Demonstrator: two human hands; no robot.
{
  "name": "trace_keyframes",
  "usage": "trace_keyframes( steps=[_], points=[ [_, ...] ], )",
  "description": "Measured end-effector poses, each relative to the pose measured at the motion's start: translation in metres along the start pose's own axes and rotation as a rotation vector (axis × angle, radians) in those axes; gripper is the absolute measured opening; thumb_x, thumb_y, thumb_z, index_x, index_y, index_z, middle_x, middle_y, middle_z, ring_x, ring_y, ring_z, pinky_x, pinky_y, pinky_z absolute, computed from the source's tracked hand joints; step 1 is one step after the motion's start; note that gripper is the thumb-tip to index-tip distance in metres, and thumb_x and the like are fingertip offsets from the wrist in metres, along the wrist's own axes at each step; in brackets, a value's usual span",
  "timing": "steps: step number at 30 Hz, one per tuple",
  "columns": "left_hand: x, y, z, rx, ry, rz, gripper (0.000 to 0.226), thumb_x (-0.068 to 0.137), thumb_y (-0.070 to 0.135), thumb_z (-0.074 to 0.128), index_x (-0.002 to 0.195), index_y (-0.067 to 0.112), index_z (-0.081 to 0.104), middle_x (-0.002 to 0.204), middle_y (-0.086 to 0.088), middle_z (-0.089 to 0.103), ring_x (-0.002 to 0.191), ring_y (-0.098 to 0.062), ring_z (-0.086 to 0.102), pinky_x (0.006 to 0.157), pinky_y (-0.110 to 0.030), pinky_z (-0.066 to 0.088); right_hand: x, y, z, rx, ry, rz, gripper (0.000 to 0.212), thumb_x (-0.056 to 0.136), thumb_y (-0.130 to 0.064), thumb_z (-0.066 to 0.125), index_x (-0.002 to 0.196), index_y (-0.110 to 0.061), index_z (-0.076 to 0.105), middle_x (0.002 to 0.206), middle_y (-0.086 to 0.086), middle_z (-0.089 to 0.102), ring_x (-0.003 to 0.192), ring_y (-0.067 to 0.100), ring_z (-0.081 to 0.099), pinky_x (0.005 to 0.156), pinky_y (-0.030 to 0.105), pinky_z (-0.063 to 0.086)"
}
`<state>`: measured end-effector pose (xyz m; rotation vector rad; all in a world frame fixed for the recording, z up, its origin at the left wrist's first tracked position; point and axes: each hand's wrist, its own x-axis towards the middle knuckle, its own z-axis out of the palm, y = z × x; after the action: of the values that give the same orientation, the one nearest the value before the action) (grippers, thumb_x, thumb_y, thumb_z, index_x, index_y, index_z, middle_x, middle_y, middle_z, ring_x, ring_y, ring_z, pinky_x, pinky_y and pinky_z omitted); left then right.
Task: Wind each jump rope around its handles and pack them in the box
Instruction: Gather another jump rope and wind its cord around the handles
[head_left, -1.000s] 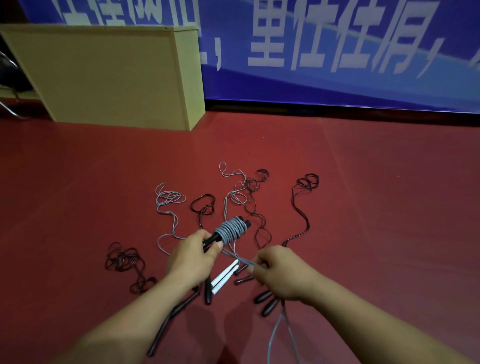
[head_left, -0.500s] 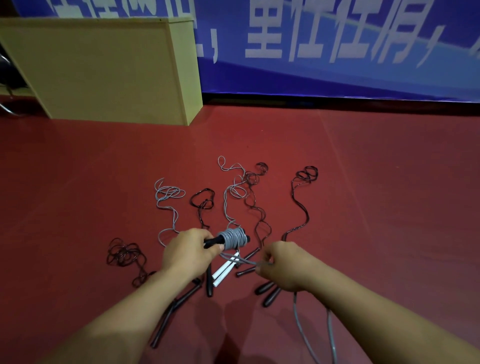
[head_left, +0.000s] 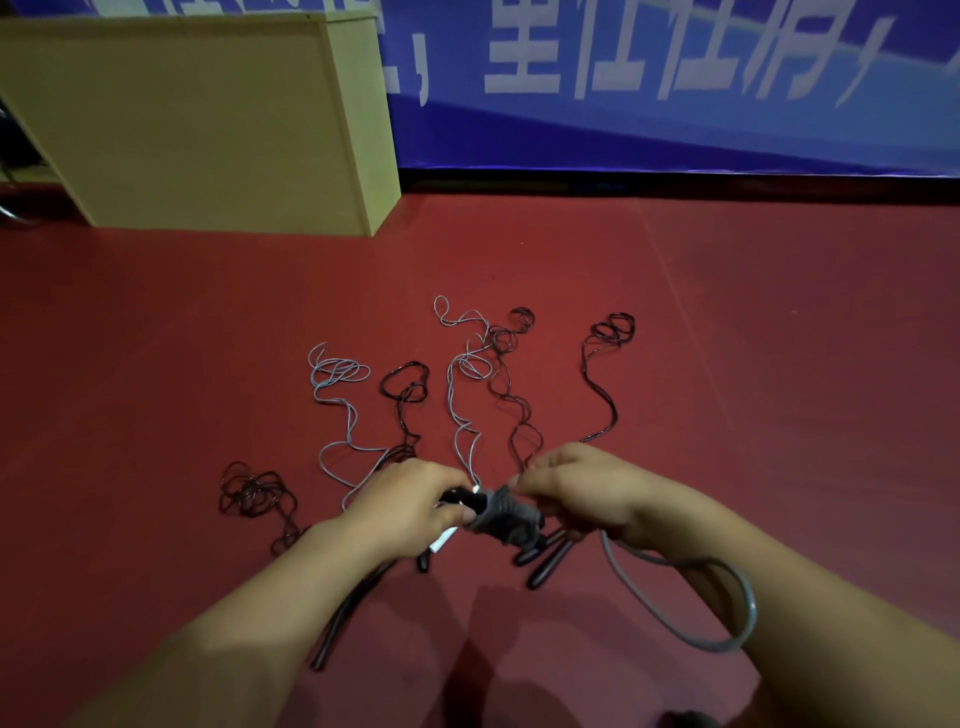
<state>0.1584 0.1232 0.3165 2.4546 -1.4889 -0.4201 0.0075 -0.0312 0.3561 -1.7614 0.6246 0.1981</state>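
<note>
My left hand (head_left: 410, 506) grips the black handles (head_left: 467, 503) of a grey jump rope, with a thick bundle of grey cord (head_left: 506, 517) wound around them. My right hand (head_left: 582, 496) pinches the cord right at the bundle. A loose grey loop (head_left: 727, 603) hangs from that hand down to the right. Several other jump ropes, black (head_left: 605, 374) and grey (head_left: 335, 384), lie unwound on the red floor beyond my hands, their handles partly hidden under my hands.
A large yellow box-like board (head_left: 208, 124) stands at the back left on the red floor (head_left: 779, 364). A blue banner wall (head_left: 675, 104) runs along the back. A tangled black rope (head_left: 254, 493) lies to the left of my left arm.
My right hand has moved up to the wound bundle, bringing the cord over it. The bundle has dropped lower and tilted to the right. The loose loop now hangs to the right.
</note>
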Motion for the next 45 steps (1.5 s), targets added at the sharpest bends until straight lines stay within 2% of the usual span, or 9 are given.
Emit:
trace_keyframes(
  steps=[10,15,18,23,28,30,32,38,45],
  points=[
    [-0.003,0.02,0.004,-0.185,-0.154,0.119,0.008,0.092,0.037,0.06,0.097,0.031,0.062,0.08,0.009,0.066,0.075,-0.007,0.059,0.073,-0.031,0.05,0.017,0.02,-0.019,-0.612,0.397,-0.167,0.045,0.087,-0.045,0.066,0.058,-0.016,0.048,0.053,-0.003,0.045,0.053,0.013,0.041,0.051,0.028,0.031],
    [-0.009,0.026,-0.003,-0.4,-0.228,0.181,0.007,0.094,0.027,0.06,0.096,0.021,0.064,0.077,0.008,0.06,0.065,0.002,0.049,0.064,-0.019,0.04,0.019,0.021,-0.024,-0.571,0.412,-0.178,0.043,0.076,-0.057,0.073,0.069,-0.016,0.065,0.064,0.002,0.065,0.067,0.018,0.061,0.062,0.034,0.049],
    [-0.014,0.021,-0.009,-0.607,-0.281,0.174,0.015,0.092,0.03,0.059,0.095,0.017,0.064,0.079,0.001,0.062,0.074,-0.007,0.053,0.071,-0.028,0.044,0.018,0.018,-0.026,-0.519,0.395,-0.188,0.048,0.071,-0.059,0.076,0.068,-0.013,0.066,0.059,0.002,0.064,0.059,0.015,0.057,0.057,0.03,0.046],
    [-0.019,0.022,-0.014,-1.019,-0.268,0.061,0.008,0.096,0.016,0.058,0.091,0.012,0.063,0.073,0.006,0.061,0.068,-0.004,0.056,0.067,-0.016,0.045,0.022,0.019,-0.023,-0.486,0.404,-0.193,0.039,0.078,-0.053,0.073,0.073,-0.016,0.066,0.055,-0.008,0.054,0.052,0.003,0.048,0.054,0.023,0.038],
    [-0.022,0.028,-0.023,-1.361,-0.211,-0.099,0.009,0.093,0.016,0.057,0.088,0.009,0.061,0.072,-0.006,0.06,0.064,-0.014,0.061,0.062,-0.023,0.051,0.016,0.01,-0.012,-0.443,0.332,-0.25,0.019,0.08,-0.002,0.06,0.071,-0.018,0.056,0.059,-0.005,0.052,0.046,-0.001,0.048,0.053,0.024,0.046],
    [-0.023,0.03,-0.026,-1.484,-0.188,-0.145,0.011,0.088,0.017,0.056,0.09,0.007,0.061,0.072,-0.007,0.06,0.065,-0.016,0.061,0.064,-0.029,0.054,0.012,0.012,-0.006,-0.198,0.123,-0.247,0.01,0.073,-0.008,0.061,0.071,-0.017,0.063,0.059,-0.004,0.059,0.047,-0.001,0.052,0.05,0.017,0.044],
    [-0.022,0.03,-0.028,-1.56,-0.156,-0.173,0.013,0.084,0.017,0.058,0.091,0.007,0.063,0.072,-0.007,0.06,0.065,-0.017,0.06,0.066,-0.033,0.053,0.007,0.007,0.002,-0.33,0.205,-0.217,0.015,0.091,-0.024,0.058,0.079,-0.019,0.066,0.065,-0.003,0.065,0.054,0.008,0.059,0.055,0.019,0.049],
    [-0.006,0.017,-0.014,-1.215,0.157,-0.378,0.016,0.1,0.015,0.052,0.09,0.012,0.064,0.072,-0.001,0.064,0.055,-0.009,0.055,0.061,-0.026,0.047,0.004,0.007,0.02,-0.55,0.09,-0.307,0.012,0.093,-0.038,0.059,0.087,-0.028,0.057,0.068,-0.012,0.057,0.063,0.005,0.052,0.058,0.018,0.04],
    [-0.003,0.002,-0.004,-0.497,0.356,-0.232,0.009,0.094,0.034,0.057,0.09,0.028,0.062,0.073,0.005,0.066,0.069,-0.012,0.06,0.07,-0.034,0.049,-0.002,-0.003,0.022,-0.578,0.083,-0.278,0.017,0.093,-0.037,0.058,0.091,-0.021,0.064,0.069,-0.01,0.053,0.067,0.008,0.048,0.063,0.027,0.038]
  ],
)
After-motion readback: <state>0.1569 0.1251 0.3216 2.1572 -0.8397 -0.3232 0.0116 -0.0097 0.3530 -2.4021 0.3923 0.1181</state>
